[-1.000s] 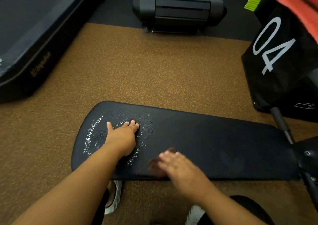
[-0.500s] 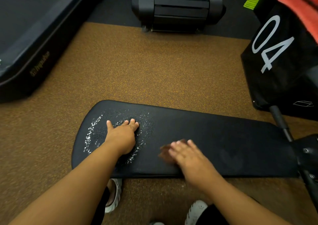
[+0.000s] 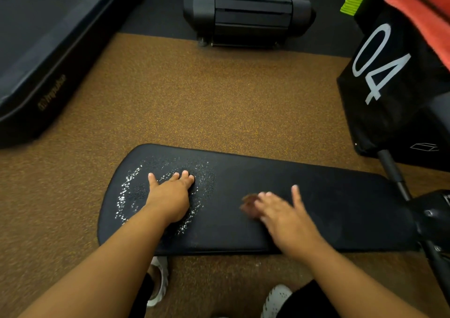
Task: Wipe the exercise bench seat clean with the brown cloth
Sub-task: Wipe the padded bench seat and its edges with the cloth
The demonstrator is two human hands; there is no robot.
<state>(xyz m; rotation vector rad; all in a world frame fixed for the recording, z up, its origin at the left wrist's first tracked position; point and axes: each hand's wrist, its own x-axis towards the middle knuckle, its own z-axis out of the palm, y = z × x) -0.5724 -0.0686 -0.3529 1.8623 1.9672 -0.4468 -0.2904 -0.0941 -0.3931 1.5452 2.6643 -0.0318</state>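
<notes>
1. Standing at the bottom edge, two white perforated shoes show on the brown speckled floor [image 3: 219, 103]: the left shoe [image 3: 159, 278] at about 7 o'clock and the right shoe [image 3: 276, 298] at about 5 o'clock, both just on the near side of the bench.
2. Just beyond them, the black exercise bench seat [image 3: 328, 210] runs across the view from 9 o'clock towards 3 o'clock, its rounded end to the left.
3. On that rounded end the left hand [image 3: 170, 198] lies flat, palm down, fingers straight and close together, thumb spread; it holds nothing.
4. Around this hand a ring of white droplets [image 3: 126, 191] glistens on the pad.
5. Right of centre, the right hand [image 3: 282, 215] presses on the seat with fingers stretched out, blurred by motion.
6. The brown cloth [image 3: 248, 204] lies under those fingers, only a blurred edge showing at the hand's 9 o'clock side.
7. At 3 o'clock a black metal frame [image 3: 394, 174] meets the far right end of the seat.
8. Farther off at 2 o'clock stands a black box marked "04" [image 3: 379, 74].
9. At 12 o'clock sits a black treadmill end [image 3: 248, 11], and at 10 o'clock another treadmill deck [image 3: 43, 37].
</notes>
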